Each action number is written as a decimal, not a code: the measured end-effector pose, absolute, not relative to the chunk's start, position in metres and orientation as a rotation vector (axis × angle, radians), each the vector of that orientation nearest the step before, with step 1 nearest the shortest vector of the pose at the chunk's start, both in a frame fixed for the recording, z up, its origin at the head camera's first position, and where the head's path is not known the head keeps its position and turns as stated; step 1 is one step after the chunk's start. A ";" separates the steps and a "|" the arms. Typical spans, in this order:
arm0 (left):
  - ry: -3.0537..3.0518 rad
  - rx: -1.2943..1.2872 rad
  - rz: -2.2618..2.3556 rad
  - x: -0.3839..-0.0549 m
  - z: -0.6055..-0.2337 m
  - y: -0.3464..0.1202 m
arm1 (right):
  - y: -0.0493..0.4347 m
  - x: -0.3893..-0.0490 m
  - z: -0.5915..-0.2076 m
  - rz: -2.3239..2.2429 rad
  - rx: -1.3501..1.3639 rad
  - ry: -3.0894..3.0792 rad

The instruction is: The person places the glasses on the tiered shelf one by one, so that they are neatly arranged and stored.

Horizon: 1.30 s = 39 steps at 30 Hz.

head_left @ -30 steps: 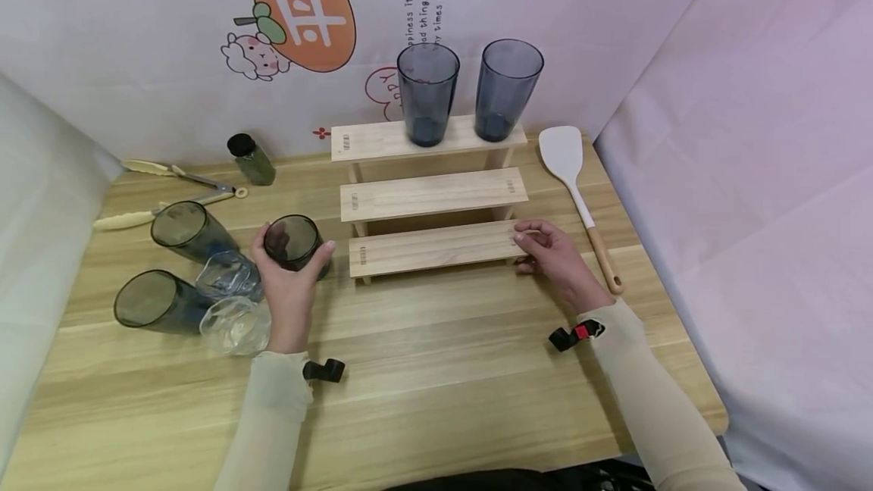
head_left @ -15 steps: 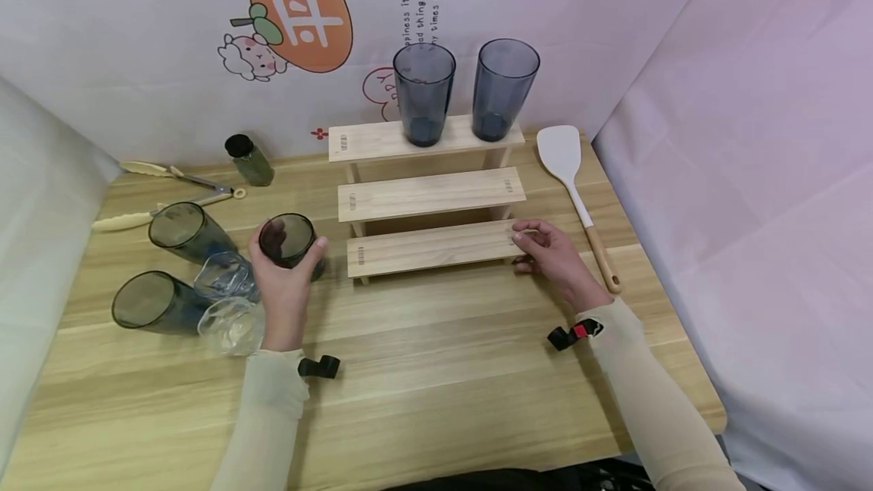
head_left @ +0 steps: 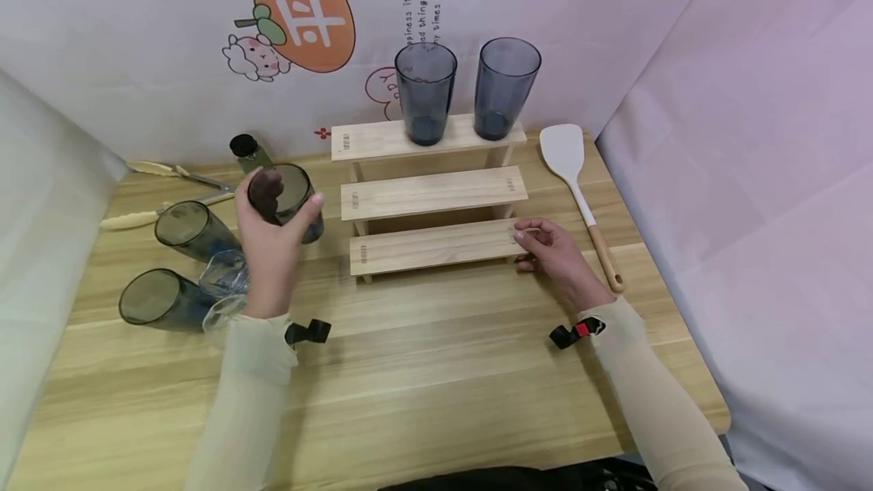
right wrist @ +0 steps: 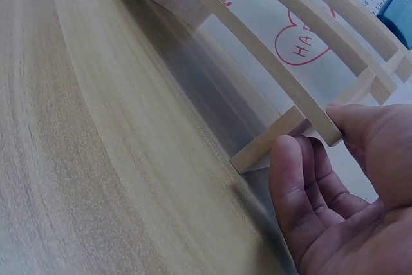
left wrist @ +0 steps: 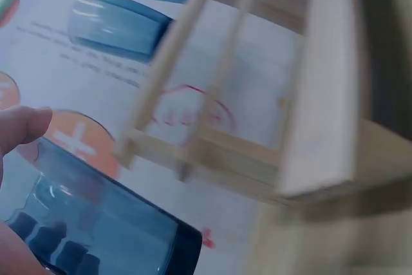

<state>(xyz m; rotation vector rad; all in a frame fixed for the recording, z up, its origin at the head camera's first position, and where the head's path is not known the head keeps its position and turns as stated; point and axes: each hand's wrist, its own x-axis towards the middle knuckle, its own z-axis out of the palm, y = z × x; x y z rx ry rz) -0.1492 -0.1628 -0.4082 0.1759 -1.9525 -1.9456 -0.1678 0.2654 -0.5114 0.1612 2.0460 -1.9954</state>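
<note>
My left hand (head_left: 269, 267) grips a blue-grey tinted drinking glass (head_left: 298, 186), thumb on one side and fingers round the other. In the left wrist view the glass (left wrist: 116, 204) shows its dark base, with fingers visible through its wall. My right hand (head_left: 559, 260) holds the right end of the lowest board of a three-tier wooden shelf (head_left: 436, 246). In the right wrist view the thumb touches the board's end and the fingers curl below it. Two matching tinted glasses, one left (head_left: 426, 97) and one right (head_left: 506, 93), stand on the top tier.
Left on the wooden table are two more tinted glasses (head_left: 194, 233) and two clear glasses (head_left: 225, 275), partly behind my left arm. Tongs (head_left: 194, 176) and a black-capped jar (head_left: 245, 148) lie behind them. A white spatula (head_left: 569, 165) is right of the shelf.
My left hand has carried the tinted glass up and away from me, toward the jar, which it now partly covers. My right hand stays at the shelf's end.
</note>
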 end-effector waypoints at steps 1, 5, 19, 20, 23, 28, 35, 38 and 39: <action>-1.938 0.159 -1.970 -0.152 -0.400 -0.161 | 0.266 -0.168 -0.512 -1.992 0.166 2.050; -1.882 0.090 -2.017 -0.162 -0.367 -0.153 | 0.266 -0.169 -0.513 -1.982 0.177 2.056; -1.917 -0.102 -2.052 -0.223 -0.316 -0.121 | 0.268 -0.170 -0.512 -1.977 0.164 2.057; -1.929 -0.102 -2.054 -0.227 -0.316 -0.119 | 0.268 -0.170 -0.513 -1.978 0.164 2.054; -1.945 -0.101 -2.072 -0.237 -0.318 -0.114 | 0.267 -0.170 -0.513 -1.979 0.165 2.050; -1.975 -0.099 -2.069 -0.248 -0.319 -0.110 | 0.268 -0.170 -0.513 -1.968 0.158 2.051; -2.016 -0.078 -2.067 -0.255 -0.318 -0.105 | 0.269 -0.170 -0.512 -1.964 0.161 2.054; -2.021 -0.077 -2.071 -0.259 -0.320 -0.103 | 0.269 -0.171 -0.513 -1.969 0.160 2.054; -2.025 -0.075 -2.075 -0.260 -0.320 -0.102 | 0.269 -0.171 -0.513 -1.968 0.160 2.056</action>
